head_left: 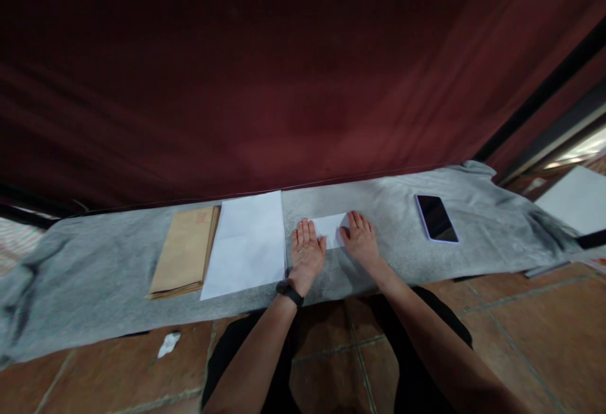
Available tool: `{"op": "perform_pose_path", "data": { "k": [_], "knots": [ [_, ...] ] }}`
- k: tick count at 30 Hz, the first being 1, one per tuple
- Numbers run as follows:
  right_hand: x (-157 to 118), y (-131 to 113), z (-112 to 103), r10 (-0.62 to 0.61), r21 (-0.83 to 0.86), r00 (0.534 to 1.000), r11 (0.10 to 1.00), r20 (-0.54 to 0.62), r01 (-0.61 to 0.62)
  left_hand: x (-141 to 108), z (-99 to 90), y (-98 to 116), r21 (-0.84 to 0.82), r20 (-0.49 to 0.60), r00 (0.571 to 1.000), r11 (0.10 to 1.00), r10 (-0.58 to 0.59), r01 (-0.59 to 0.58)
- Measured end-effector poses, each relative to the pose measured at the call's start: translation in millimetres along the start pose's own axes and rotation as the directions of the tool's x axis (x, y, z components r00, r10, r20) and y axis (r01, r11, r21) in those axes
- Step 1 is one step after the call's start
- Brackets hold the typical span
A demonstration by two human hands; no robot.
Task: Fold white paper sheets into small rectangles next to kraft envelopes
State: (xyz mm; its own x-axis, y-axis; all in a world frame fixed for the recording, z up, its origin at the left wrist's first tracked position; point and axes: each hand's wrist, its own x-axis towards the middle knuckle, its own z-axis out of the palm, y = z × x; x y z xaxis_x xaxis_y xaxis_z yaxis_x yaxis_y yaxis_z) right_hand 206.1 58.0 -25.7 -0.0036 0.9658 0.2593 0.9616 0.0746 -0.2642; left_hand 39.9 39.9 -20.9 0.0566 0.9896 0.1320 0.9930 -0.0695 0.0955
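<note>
A small folded white paper lies flat on the grey cloth, between my two hands. My left hand rests at its left end with the palm turned up and the fingers stretched out. Over the right end lies my right hand, back upward, its fingers flat and the thumb apart. Both ends of the paper are partly hidden by the hands. Just left of my left hand is a stack of large white paper sheets.
Brown envelopes are stacked left of the sheets. A phone with a light purple edge lies to the right. The grey cloth covers a narrow bench before a dark red curtain. Crumpled white tissue is on the tiled floor.
</note>
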Motion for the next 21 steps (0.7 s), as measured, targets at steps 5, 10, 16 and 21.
{"op": "perform_pose_path", "data": {
  "k": [5, 10, 16, 21],
  "knots": [
    [7, 2, -5, 0.096, 0.057, 0.995, 0.994, -0.003, -0.096, 0, -4.5, 4, 0.091, 0.022, 1.000, 0.996, -0.008, 0.006],
    [17, 7, -3, 0.132, 0.331, 0.991, 0.936, -0.011, -0.121, -1, -8.9, 2, 0.064, 0.007, 1.000, 0.998, 0.003, -0.003],
    [30, 7, -16, 0.184, 0.839, 0.967, 0.486, 0.175, -0.244, 5, -20.7, 5, -0.228, 0.021, 0.999, 0.974, 0.025, -0.019],
    [30, -5, -50, 0.099, 0.967, 0.980, 0.170, 0.175, -0.190, 5, -36.5, 21, -0.590, -0.093, 0.988, 0.792, 0.125, -0.156]
  ]
}}
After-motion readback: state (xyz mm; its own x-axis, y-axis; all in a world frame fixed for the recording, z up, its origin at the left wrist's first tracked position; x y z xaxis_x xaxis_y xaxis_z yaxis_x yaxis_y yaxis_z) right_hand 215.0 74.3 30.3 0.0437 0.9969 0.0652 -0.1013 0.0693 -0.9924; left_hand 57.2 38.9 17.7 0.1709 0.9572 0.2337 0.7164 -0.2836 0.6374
